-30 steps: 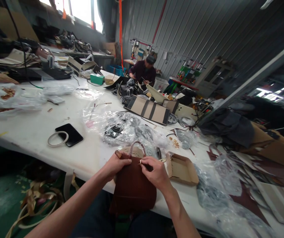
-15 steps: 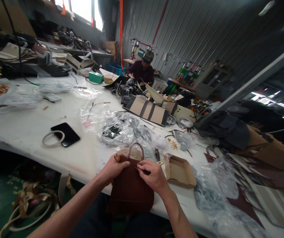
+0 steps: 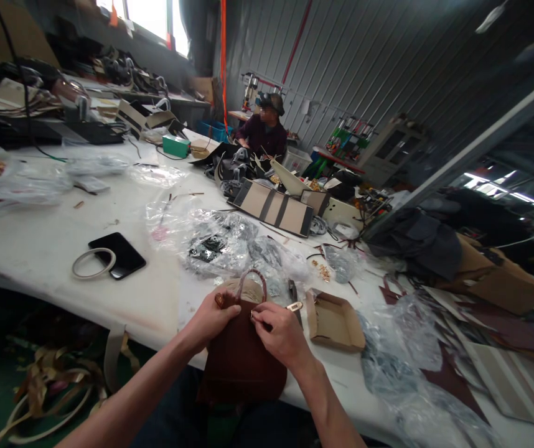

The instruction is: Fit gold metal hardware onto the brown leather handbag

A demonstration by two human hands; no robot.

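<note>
A dark red-brown bag (image 3: 247, 364) with an arched handle (image 3: 254, 274) stands at the table's near edge, against my lap. My left hand (image 3: 216, 316) grips its upper left edge, the thumb lying on the front face. At the upper right of the front, my right hand (image 3: 274, 328) is closed, its fingertips pinching a tiny metallic piece against the bag. Pale stuffing shows in the bag's opening behind the handle. A gold-coloured metal fitting (image 3: 294, 306) lies just beyond my right hand.
An open cardboard box (image 3: 335, 320) lies to the right, beside plastic bags (image 3: 402, 379). Left on the table (image 3: 155, 311) are a black phone (image 3: 129, 255) and a pale ring (image 3: 76, 267). Crumpled plastic (image 3: 229, 239) spreads beyond the bag. A person (image 3: 267, 132) sits at the far end.
My right fingertips have shifted slightly on the bag's front, and the gold-coloured fitting shows more clearly beside them. The seated person's head has lifted and turned. The view has moved slightly.
</note>
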